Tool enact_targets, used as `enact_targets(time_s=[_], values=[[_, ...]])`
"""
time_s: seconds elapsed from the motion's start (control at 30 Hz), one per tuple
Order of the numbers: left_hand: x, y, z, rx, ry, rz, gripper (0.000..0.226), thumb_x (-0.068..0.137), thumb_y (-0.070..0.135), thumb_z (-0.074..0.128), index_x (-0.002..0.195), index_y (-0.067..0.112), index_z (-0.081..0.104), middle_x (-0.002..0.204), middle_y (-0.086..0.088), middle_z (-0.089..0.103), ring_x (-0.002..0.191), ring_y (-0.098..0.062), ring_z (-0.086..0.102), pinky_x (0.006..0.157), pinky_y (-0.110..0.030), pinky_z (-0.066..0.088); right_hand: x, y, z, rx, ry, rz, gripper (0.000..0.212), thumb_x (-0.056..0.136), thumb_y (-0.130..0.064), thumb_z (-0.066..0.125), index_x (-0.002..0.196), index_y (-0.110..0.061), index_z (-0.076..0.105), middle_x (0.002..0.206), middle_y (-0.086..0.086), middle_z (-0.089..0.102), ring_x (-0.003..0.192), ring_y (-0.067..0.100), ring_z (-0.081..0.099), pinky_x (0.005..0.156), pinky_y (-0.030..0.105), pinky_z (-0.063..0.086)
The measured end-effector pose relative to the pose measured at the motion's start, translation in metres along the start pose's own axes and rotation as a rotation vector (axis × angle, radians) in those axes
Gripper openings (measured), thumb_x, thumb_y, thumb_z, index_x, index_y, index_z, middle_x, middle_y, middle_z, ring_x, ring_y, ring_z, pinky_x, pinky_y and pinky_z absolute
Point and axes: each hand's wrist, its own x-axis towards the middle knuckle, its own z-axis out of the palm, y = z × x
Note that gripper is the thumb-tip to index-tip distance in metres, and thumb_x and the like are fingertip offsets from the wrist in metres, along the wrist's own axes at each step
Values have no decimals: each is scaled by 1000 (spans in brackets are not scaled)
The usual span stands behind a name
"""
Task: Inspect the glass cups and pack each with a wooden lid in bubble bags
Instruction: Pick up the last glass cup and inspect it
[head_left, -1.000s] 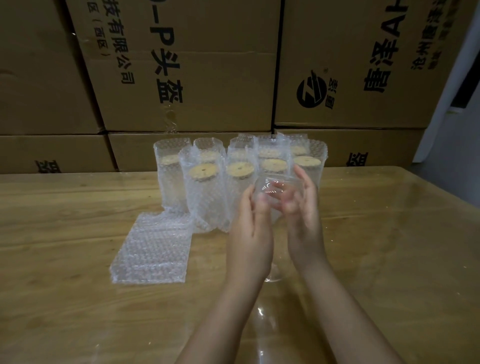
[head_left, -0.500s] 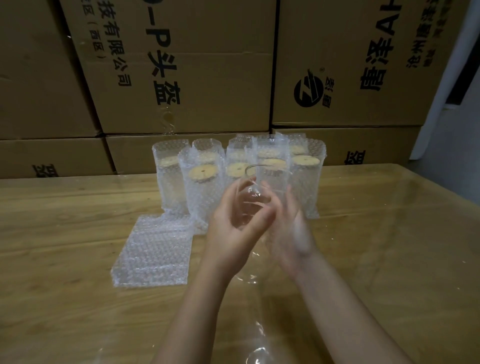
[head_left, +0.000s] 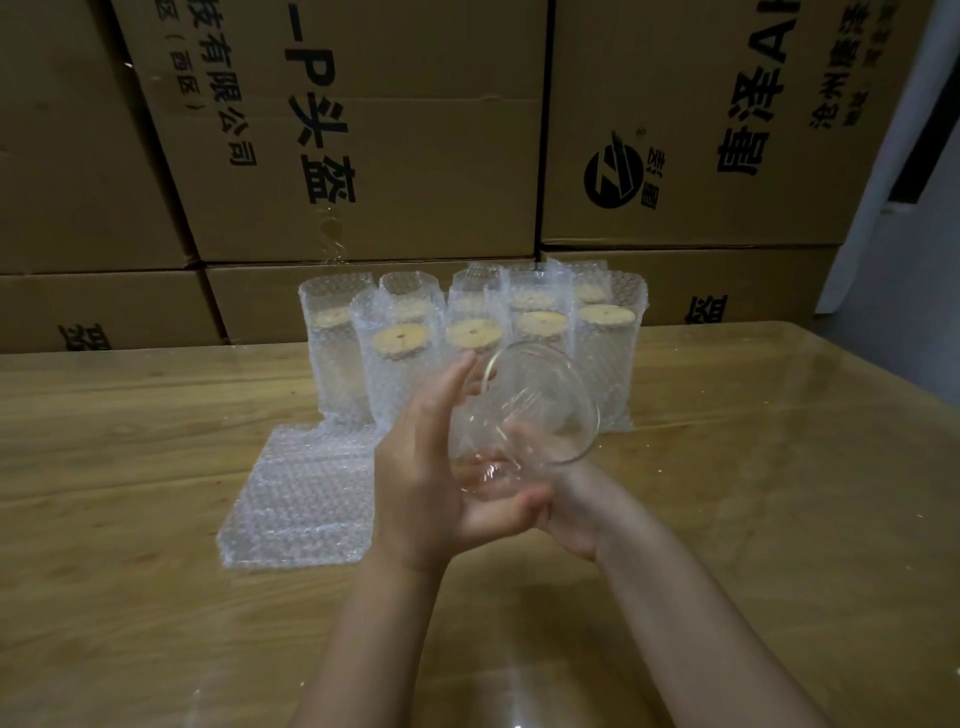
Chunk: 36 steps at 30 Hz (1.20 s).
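A clear glass cup is held above the table, tilted with its open rim facing up and to the right. My left hand wraps its left side and base, thumb under the bottom. My right hand supports it from below and behind, partly seen through the glass. Behind the cup stand several packed cups in bubble bags, each with a round wooden lid on top. A flat stack of empty bubble bags lies on the table to the left of my hands.
The wooden table has a glossy clear cover. Large printed cardboard boxes are stacked along its far edge. More clear glass glints at the near edge, blurred.
The cup has been turned from roughly upright to tilted, its rim now toward the right. My left hand has slid down to its base, and my right hand has dropped beneath it.
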Motion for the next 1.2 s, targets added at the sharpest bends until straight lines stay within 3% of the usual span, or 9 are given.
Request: enact_targets(time_s=[0.17,0.27,0.37,0.47,0.7,0.8,1.0,1.1,1.2], values=[[-2,4,6,351,14,-4,77,84,67,53,131,8,39,114,-9,63,99,-14,62,73,-19,51,-2,-9,9,267,31,-105,28,83,-36,59,89,-12,73,103,10,72,97,20,66,94,38,48],[1,13,9,346,-64,-246,79,79,74,47,133,18,36,109,6,62,91,-1,58,64,-21,49,-2,-9,15,248,208,-370,47,100,-44,28,114,-17,65,114,-2,70,110,8,62,92,26,45],[7,17,8,141,-251,-517,75,68,89,38,126,40,39,102,25,59,88,6,60,70,-24,53,-5,-7,14,17,371,-718,45,94,-48,34,122,-23,57,122,-6,65,119,7,57,97,26,47],[10,13,1,-183,-407,-707,62,65,87,46,113,47,47,93,12,69,83,-4,67,72,-27,54,-8,-10,1,-287,391,-873,39,91,-43,38,114,-24,63,120,-7,66,122,8,55,101,29,44],[5,-4,-7,-656,-693,-1087,71,72,74,51,116,20,60,87,-14,69,74,-32,68,67,-41,52,-18,-24,-19,-677,46,-560,48,80,-50,47,119,-28,67,117,-10,68,114,-1,58,95,20,44],[-1,-2,-8,-844,-747,-1117,76,71,83,49,115,23,64,91,-19,68,78,-35,67,68,-39,51,-21,-23,-10,-741,64,-764,36,83,-35,54,112,-20,70,115,-5,69,112,3,61,96,28,47],[2,5,7,-953,-589,-1077,74,71,81,48,112,23,67,97,-17,66,76,-28,67,65,-37,53,-14,-16,-1,-744,319,-1297,28,91,-8,46,92,-1,73,105,7,71,106,17,66,88,41,53],[4,5,16,-772,-317,-1110,78,78,70,36,123,11,58,108,-28,64,84,-34,65,64,-35,55,-7,-7,3,-635,392,-1146,29,94,-17,42,108,-17,67,135,-1,55,128,12,49,103,35,41],[2,5,19,-665,-80,-1035,71,71,66,49,116,12,61,97,-18,71,79,-29,68,59,-29,54,-1,4,10,-562,293,-982,35,97,-28,37,128,-31,52,153,-4,32,140,9,31,108,20,32]])
